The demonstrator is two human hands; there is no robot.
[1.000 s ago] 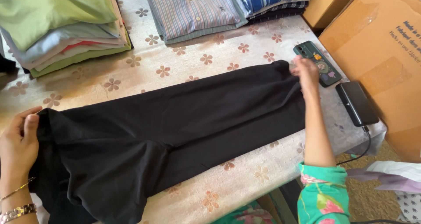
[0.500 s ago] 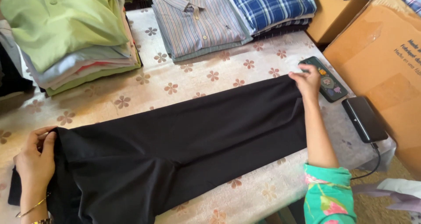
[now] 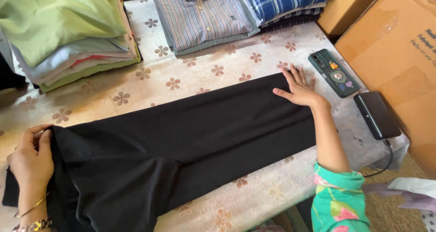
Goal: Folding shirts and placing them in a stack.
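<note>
We see black trousers (image 3: 181, 141): matt, smooth cloth. Table cover (image 3: 190, 77): floral, faintly glossy, textured. Folded shirts (image 3: 204, 14): woven striped cotton-like cloth. We note phone case (image 3: 334, 73) glossy plastic, power bank (image 3: 377, 115) matt black, cardboard box (image 3: 395, 50) matt, taped.

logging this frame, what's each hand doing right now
Left hand: closed, fingers gripping the waist end of the black trousers.
Right hand: open, palm flat on the trousers' leg end.
</note>
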